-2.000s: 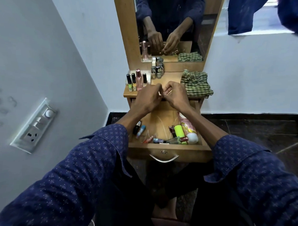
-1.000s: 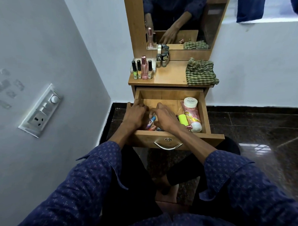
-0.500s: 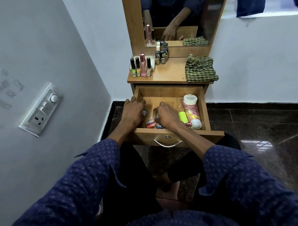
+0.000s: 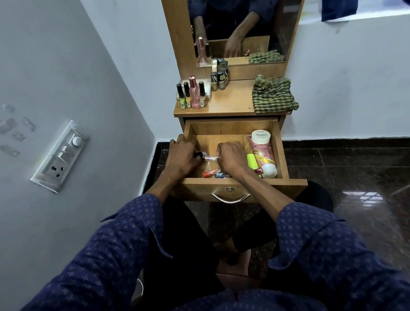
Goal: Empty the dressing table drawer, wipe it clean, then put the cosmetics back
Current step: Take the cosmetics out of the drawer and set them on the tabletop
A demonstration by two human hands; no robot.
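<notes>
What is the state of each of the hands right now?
Left hand: closed on a small dark-capped bottle.
Right hand: closed on a thin clear tube.

The cloth [image 4: 273, 96] is showing a green-and-tan check — the sleeves [image 4: 117, 252] a navy print of small pale flecks. The table [image 4: 233, 102] and drawer [image 4: 223, 129] are glowing honey-brown, the tube [image 4: 262, 150] pink and white beside a neon-yellow bottle [image 4: 252, 161] — the floor [image 4: 350, 172] is gleaming dark brown.
</notes>
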